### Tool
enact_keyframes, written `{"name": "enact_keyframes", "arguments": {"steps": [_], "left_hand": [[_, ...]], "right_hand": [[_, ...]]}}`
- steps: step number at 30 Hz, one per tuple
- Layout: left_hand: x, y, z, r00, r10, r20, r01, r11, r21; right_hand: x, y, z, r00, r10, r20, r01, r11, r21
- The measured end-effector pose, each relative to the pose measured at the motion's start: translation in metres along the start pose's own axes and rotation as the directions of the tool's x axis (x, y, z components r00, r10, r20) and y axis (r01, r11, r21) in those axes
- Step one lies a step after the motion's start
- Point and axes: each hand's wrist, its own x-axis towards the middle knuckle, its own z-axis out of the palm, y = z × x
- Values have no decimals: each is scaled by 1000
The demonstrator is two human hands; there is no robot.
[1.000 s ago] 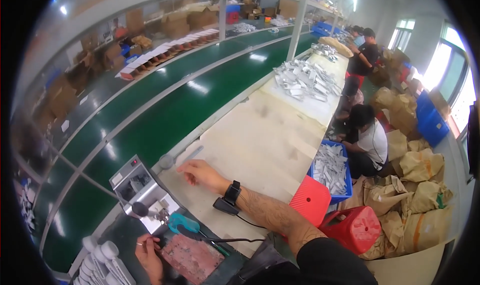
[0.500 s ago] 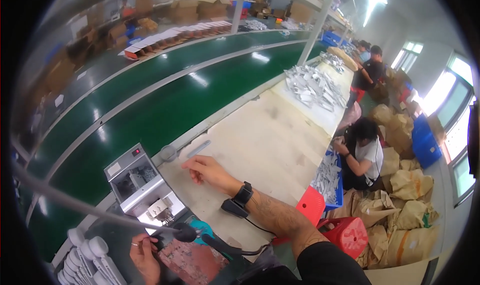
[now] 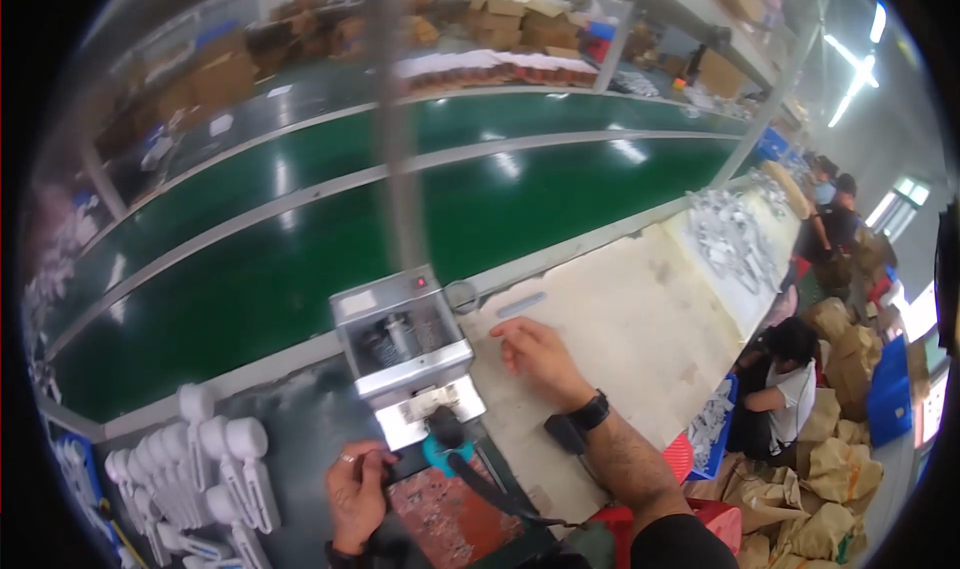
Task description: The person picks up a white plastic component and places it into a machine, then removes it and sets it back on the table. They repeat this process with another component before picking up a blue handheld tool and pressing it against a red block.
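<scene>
Your left hand (image 3: 357, 489) grips the stiff, light black-handled tool (image 3: 470, 469) near the bench's front edge, best held mid-handle, while your right hand (image 3: 535, 354) rests open-fingered on the bench (image 3: 640, 339).

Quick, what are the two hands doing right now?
Left hand: closed around a dark tool handle by the small grey machine.
Right hand: open, empty, resting flat on the pale workbench.

conveyor belt (image 3: 300, 259) behind metal machine (image 3: 405, 354)
</scene>
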Motion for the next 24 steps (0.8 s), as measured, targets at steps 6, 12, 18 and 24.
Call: {"name": "enact_keyframes", "arguments": {"steps": [6, 12, 18, 24], "left_hand": [[-3, -1, -7, 1000, -1, 30, 2, 999, -34], [-4, 0, -10, 996, 87, 23, -88, 995, 54], [-6, -4, -5, 997, 70, 40, -73, 994, 78], [2, -7, 7, 995, 90, 32, -92, 995, 45]], "right_hand": [[0, 2, 9, 1000, -24, -10, 24, 1000, -9], [-5, 1, 13, 998, -69, 15, 68, 997, 24], [-8, 3, 6, 994, -106, 29, 105, 994, 34], [1, 7, -6, 993, -117, -10, 117, 984, 131]]}}
